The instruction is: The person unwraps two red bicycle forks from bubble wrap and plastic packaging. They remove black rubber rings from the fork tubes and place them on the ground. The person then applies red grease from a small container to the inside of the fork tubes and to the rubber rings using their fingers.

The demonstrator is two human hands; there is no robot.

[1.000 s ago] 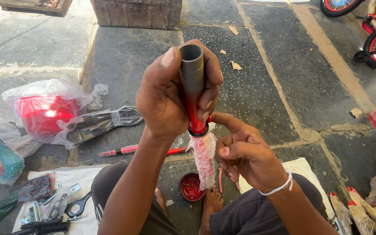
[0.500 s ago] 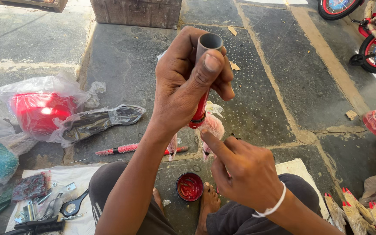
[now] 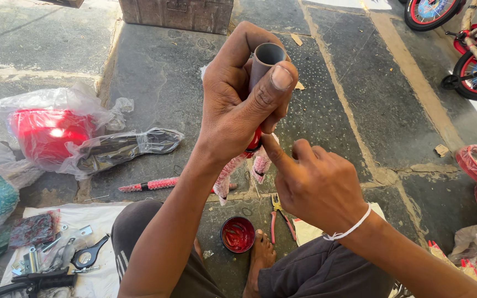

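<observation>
Left hand clamped around grey tube, open end up, thumb across its front. Right hand just below grip, index fingertip at tube's red lower end, holding nothing. Streamers hang beneath grip. Round tin of red grease well below, beside pliers.

A grey handlebar grip, a hollow rubber tube with its open round mouth facing up toward twelve o'clock, stands almost upright at the centre of the view. A red collar rings its lower end. From there, pink-and-white streamers hang down toward six and seven o'clock, limp and slightly spread apart.
</observation>
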